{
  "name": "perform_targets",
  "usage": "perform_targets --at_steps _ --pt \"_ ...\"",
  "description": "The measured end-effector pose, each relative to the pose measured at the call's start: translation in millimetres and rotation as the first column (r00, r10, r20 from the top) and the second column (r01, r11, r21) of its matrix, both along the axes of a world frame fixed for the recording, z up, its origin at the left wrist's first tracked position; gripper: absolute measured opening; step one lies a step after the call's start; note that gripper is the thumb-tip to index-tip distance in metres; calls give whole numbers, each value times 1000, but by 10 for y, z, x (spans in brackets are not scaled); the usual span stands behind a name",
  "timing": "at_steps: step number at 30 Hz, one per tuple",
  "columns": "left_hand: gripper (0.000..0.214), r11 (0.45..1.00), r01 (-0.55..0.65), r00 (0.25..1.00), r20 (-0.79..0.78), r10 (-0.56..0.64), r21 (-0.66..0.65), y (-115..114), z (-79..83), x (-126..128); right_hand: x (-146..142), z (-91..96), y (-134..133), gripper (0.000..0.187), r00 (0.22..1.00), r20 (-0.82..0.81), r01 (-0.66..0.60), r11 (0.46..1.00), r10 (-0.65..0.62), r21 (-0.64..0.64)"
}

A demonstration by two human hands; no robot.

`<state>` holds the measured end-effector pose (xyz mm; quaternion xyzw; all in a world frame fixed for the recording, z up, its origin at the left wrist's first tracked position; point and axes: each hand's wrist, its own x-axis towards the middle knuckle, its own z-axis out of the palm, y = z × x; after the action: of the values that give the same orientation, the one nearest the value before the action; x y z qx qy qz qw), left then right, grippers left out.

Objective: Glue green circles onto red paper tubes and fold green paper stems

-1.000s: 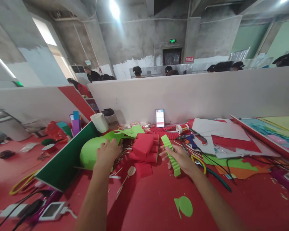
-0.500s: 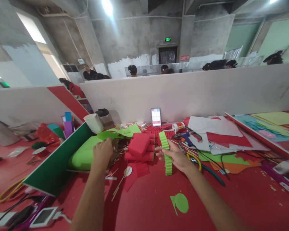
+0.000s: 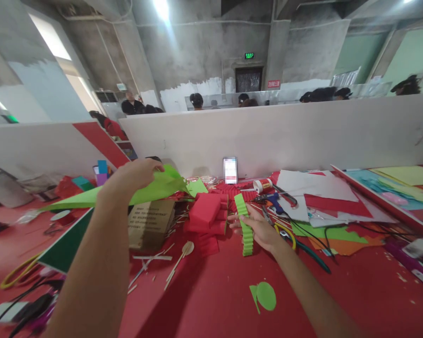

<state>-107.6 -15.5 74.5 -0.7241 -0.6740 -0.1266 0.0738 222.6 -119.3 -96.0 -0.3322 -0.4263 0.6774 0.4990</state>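
Lifted since a second ago: our left hand (image 3: 134, 176) pinches the lime-green paper sheet (image 3: 162, 185) up above the brown cardboard box (image 3: 150, 225), right hand (image 3: 262, 231) grips the pleated green paper strip (image 3: 247, 244), so we'd lift slow to avoid creasing.

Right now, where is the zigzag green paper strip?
Head view: the zigzag green strip is mid-table in the right hand, beside the red paper stack.

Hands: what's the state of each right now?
Left hand: closed on the green sheet.
Right hand: closed on the pleated strip.
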Motion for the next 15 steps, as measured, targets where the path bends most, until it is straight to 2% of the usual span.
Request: perform_targets --at_steps 2,3,6,9,12,15 --pt "41 997 -57 992 -112 61 42 -132 171 64 -15 1 -5 55 999 32 33 999 -32 -13" --pt "41 996 -45 988 -146 57 81 -205 246 99 -23 -12 -1 59 997 50 57 998 -56 -13" --pt "36 969 -24 989 -135 58 245 -408 423 191 -45 -108 38 73 991 64 118 993 -120 25" --pt "33 950 -48 993 -89 79 308 -536 538 230 -54 -234 93 78 989 69 124 990 -128 66" --pt "34 947 27 1000 -5 -27 320 -566 596 195 -48 -297 121 80 989 80 119 989 -126 87" --pt "37 952 116 982 112 -153 282 -515 588 120 -30 -274 105 82 986 113 112 987 -125 115"
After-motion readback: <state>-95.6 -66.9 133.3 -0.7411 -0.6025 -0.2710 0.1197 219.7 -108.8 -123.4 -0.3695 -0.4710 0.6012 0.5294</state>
